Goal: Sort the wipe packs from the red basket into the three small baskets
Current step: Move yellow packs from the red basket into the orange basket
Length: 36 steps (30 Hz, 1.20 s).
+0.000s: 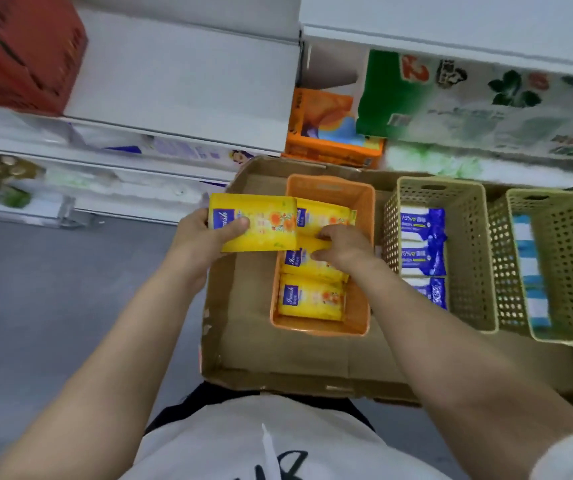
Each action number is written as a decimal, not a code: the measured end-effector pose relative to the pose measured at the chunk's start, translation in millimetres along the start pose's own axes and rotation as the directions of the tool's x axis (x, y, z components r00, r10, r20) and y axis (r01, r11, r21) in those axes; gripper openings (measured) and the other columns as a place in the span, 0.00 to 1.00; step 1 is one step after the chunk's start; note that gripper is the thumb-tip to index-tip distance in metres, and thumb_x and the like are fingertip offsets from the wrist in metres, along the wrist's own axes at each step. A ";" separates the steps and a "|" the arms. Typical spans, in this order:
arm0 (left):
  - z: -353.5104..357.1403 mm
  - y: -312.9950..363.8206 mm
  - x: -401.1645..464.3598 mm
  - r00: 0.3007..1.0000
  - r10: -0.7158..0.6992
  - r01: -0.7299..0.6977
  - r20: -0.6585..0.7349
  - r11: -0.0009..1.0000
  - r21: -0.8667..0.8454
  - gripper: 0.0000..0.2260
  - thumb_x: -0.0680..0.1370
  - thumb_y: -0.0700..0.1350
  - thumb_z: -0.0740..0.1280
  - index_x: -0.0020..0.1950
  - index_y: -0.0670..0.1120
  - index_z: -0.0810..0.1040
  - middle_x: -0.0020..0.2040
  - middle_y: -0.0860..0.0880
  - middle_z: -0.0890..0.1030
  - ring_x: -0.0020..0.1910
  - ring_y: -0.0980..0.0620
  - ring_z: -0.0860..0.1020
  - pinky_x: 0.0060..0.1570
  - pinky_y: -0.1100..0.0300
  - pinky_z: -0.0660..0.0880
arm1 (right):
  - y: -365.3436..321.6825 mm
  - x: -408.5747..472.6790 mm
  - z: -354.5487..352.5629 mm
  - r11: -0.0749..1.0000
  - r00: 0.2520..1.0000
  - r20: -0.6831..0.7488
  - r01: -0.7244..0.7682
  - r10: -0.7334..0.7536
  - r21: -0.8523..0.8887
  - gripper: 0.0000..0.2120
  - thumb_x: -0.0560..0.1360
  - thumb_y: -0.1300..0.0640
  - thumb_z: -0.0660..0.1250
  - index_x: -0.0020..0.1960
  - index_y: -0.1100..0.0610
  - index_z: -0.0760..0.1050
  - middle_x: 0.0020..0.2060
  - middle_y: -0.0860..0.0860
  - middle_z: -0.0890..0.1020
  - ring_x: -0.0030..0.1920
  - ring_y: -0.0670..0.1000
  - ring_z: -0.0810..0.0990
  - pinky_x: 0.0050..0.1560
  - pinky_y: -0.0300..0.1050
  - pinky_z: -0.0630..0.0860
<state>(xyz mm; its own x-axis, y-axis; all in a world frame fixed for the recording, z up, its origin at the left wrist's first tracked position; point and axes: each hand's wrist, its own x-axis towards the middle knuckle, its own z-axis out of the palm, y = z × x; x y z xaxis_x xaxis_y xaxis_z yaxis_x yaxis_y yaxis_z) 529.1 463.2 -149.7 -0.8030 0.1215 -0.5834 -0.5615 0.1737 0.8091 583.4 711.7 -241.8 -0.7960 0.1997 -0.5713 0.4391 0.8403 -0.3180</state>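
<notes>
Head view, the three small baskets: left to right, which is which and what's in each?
Orange basket with yellow wipe packs → middle beige basket with blue-and-white wipe packs → right beige basket with light-blue striped packs.

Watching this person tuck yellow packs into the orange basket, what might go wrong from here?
Two things, I think. The left hand holds a yellow pack over the rim of the orange basket, so it could slip onto the cardboard tray. The right hand is pressing among the packs already inside, which fill that side closely; forcing another in may buckle or dislodge them.
</notes>
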 end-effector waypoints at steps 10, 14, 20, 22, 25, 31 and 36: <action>7.6 -26.1 16.2 0.997 -0.067 0.068 -0.026 0.997 0.038 0.13 0.71 0.47 0.77 0.53 0.49 0.80 0.47 0.50 0.86 0.47 0.51 0.85 0.45 0.54 0.81 | -3.9 -5.5 1.6 0.983 0.950 -0.310 0.081 -0.026 0.166 0.18 0.75 0.48 0.71 0.63 0.51 0.75 0.58 0.50 0.78 0.62 0.53 0.72 0.62 0.51 0.71; 20.1 -31.0 24.6 0.988 -0.097 0.087 0.120 0.992 0.087 0.15 0.70 0.46 0.78 0.54 0.48 0.80 0.49 0.49 0.86 0.49 0.48 0.84 0.49 0.53 0.80 | -17.9 -13.3 -42.9 0.727 0.978 -0.202 0.109 0.041 0.677 0.13 0.76 0.46 0.70 0.58 0.50 0.79 0.48 0.40 0.81 0.50 0.40 0.80 0.51 0.37 0.76; 51.8 -35.2 25.4 0.940 -0.085 0.044 0.330 0.990 0.131 0.20 0.69 0.49 0.78 0.58 0.47 0.80 0.50 0.49 0.86 0.47 0.53 0.85 0.42 0.62 0.79 | -13.9 -36.2 -62.3 0.837 0.966 0.188 0.048 -0.177 0.545 0.21 0.71 0.49 0.76 0.62 0.51 0.78 0.58 0.51 0.81 0.59 0.49 0.79 0.57 0.43 0.77; 55.8 -41.8 28.9 0.994 -0.038 0.016 0.107 0.979 0.202 0.21 0.71 0.49 0.77 0.60 0.46 0.78 0.50 0.51 0.83 0.48 0.53 0.82 0.46 0.59 0.77 | -2.2 -43.5 -57.8 0.844 0.989 0.125 0.002 -0.081 0.536 0.19 0.71 0.52 0.77 0.61 0.50 0.78 0.59 0.53 0.79 0.59 0.51 0.79 0.55 0.45 0.78; 49.6 -52.6 28.3 0.999 -0.005 0.014 -0.032 0.954 0.300 0.19 0.75 0.49 0.74 0.64 0.48 0.76 0.49 0.55 0.78 0.52 0.53 0.77 0.53 0.56 0.75 | 16.0 -52.6 -45.3 0.908 0.993 0.119 -0.055 0.006 0.415 0.21 0.71 0.51 0.77 0.62 0.50 0.78 0.61 0.53 0.78 0.59 0.53 0.78 0.57 0.51 0.79; 48.6 -73.2 13.0 0.961 -0.183 0.144 0.209 0.971 0.190 0.17 0.78 0.44 0.70 0.66 0.49 0.74 0.55 0.45 0.81 0.53 0.47 0.82 0.50 0.51 0.81 | 12.5 -57.2 -15.2 0.992 0.981 0.190 0.021 -0.044 0.121 0.20 0.72 0.48 0.75 0.62 0.48 0.77 0.63 0.49 0.78 0.61 0.52 0.75 0.53 0.43 0.70; 47.5 -73.9 12.2 0.959 -0.169 0.138 0.228 0.980 0.144 0.18 0.78 0.41 0.70 0.66 0.51 0.74 0.51 0.45 0.79 0.49 0.49 0.82 0.36 0.61 0.77 | 6.8 -45.9 -2.6 0.999 0.975 0.222 0.012 -0.021 0.044 0.20 0.71 0.44 0.75 0.61 0.46 0.77 0.64 0.49 0.76 0.61 0.54 0.76 0.54 0.47 0.75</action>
<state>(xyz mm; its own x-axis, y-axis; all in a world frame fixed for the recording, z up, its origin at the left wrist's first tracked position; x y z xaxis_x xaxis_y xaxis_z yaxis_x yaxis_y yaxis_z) 570.3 498.2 -219.9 -0.6296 0.3101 -0.7123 -0.6325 0.3279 0.7018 621.9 709.5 -215.7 -0.6930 0.0653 -0.7180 0.4477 0.8196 -0.3575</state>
